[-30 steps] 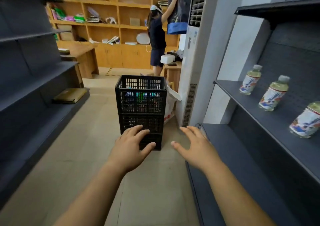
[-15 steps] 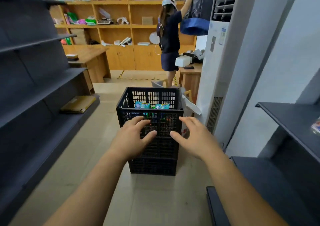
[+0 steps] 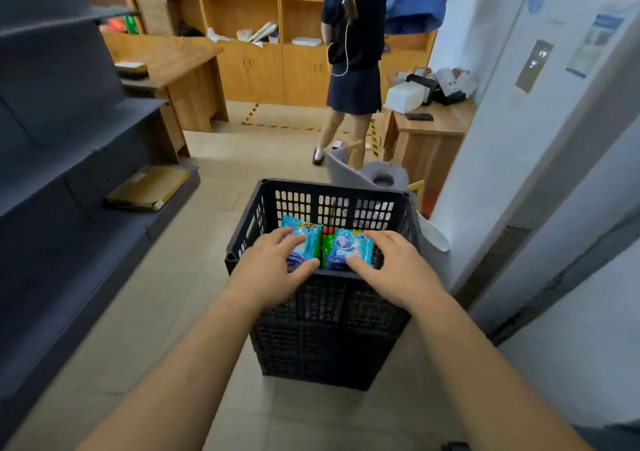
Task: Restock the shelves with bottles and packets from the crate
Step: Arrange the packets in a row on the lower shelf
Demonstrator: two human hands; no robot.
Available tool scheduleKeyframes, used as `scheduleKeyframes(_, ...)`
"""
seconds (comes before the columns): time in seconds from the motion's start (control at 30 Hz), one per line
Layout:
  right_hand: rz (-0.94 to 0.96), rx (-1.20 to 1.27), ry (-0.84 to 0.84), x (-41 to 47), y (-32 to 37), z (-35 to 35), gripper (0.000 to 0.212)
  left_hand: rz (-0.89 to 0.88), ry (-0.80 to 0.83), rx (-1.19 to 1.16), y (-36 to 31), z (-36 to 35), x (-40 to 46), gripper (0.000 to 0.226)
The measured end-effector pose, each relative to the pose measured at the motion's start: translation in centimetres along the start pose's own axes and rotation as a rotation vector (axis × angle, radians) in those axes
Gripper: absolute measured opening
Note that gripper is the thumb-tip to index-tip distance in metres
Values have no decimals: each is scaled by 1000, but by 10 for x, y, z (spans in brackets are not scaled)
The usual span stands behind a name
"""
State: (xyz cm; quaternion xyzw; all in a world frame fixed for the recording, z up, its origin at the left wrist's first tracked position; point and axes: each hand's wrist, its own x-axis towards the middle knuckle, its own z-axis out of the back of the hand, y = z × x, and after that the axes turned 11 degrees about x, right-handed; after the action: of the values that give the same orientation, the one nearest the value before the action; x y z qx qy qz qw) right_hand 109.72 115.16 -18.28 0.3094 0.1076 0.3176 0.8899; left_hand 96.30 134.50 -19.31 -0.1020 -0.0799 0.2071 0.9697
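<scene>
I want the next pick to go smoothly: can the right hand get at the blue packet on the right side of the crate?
Probably yes: the right hand is over the open-topped black plastic crate, above the right blue packet.

One black crate (image 3: 332,329), two blue packets (image 3: 304,239) (image 3: 351,248), two hands (image 3: 273,270) (image 3: 398,270), one standing person (image 3: 349,52)

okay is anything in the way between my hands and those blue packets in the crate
Nothing visible is. The crate is open on top, and the left hand and right hand are already over its near rim, fingers spread over the two blue packets. Neither hand grips one yet.
</scene>
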Motion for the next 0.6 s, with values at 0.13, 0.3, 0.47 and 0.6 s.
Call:
scheduleKeyframes(0.13, -50, -10, 44, 82, -22, -9, 74, -32, 58, 9, 6, -24, 92, 62)
scheduleKeyframes(0.3, -141, -55, 152, 168, -69, -40, 76, -4, 185, 69, 15, -82, 176, 64)
scheduleKeyframes(0.47, -257, -52, 277, 240, -120, -91, 82, 78, 314, 179, 30, -157, 237, 70)
scheduleKeyframes(0.6, -341, -110, 366, 285, -145, -119, 85, 164, 431, 260, 47, -201, 271, 73)
